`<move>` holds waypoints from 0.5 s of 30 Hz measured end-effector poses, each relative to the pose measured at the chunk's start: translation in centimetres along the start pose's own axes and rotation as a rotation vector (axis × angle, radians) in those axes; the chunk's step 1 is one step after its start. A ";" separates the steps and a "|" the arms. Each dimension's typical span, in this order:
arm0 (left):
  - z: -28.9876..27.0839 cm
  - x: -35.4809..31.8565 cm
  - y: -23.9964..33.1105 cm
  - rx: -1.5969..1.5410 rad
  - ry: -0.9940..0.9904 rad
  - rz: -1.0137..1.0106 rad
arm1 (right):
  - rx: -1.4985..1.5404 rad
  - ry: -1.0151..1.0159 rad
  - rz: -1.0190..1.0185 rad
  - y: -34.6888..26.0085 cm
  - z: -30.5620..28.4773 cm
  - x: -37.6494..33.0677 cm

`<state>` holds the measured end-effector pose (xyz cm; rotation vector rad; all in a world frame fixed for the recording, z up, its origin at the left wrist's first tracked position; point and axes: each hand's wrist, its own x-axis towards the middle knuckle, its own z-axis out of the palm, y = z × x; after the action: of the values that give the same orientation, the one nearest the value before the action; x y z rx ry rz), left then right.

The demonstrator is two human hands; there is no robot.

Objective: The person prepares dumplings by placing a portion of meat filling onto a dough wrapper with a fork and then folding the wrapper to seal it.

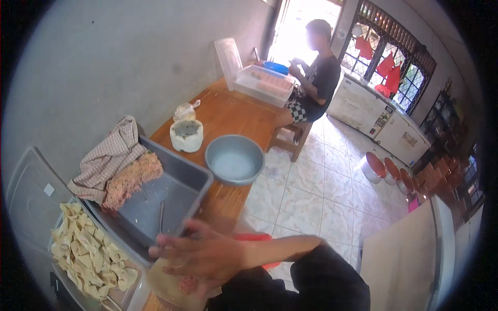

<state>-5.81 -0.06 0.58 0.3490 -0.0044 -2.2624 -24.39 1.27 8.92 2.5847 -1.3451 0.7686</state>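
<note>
My right hand (pixel 207 255) reaches across from the right, fingers stretched apart and blurred, over the near edge of a grey tray (pixel 189 179). Its fingertips are beside the near end of a thin metal utensil (pixel 161 217) in the tray; I see no firm grip on it. Below it, my left hand (pixel 208 289), mostly hidden, holds a pale dough wrapper (pixel 165 284) with a lump of pink minced filling (pixel 188 284) on it. More minced filling (pixel 136 175) is heaped at the tray's left side, partly under a checked cloth (pixel 106 160).
Folded dumplings (pixel 91 254) fill a plastic container at the left. A grey basin (pixel 235 159) and a white stone-like bowl (pixel 187 136) stand on the wooden table (pixel 228 111). Another person (pixel 319 75) sits at the far end beside a clear box (pixel 264 85). A freezer stands beyond.
</note>
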 end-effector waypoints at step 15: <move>0.7 -4.7 2.8 -0.317 -0.284 0.130 | -0.149 -0.044 -0.088 -3.0 0.9 4.3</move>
<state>-0.97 1.53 2.72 -0.1371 0.1764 -2.1225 -19.60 -0.39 10.66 2.5384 -1.2395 0.5776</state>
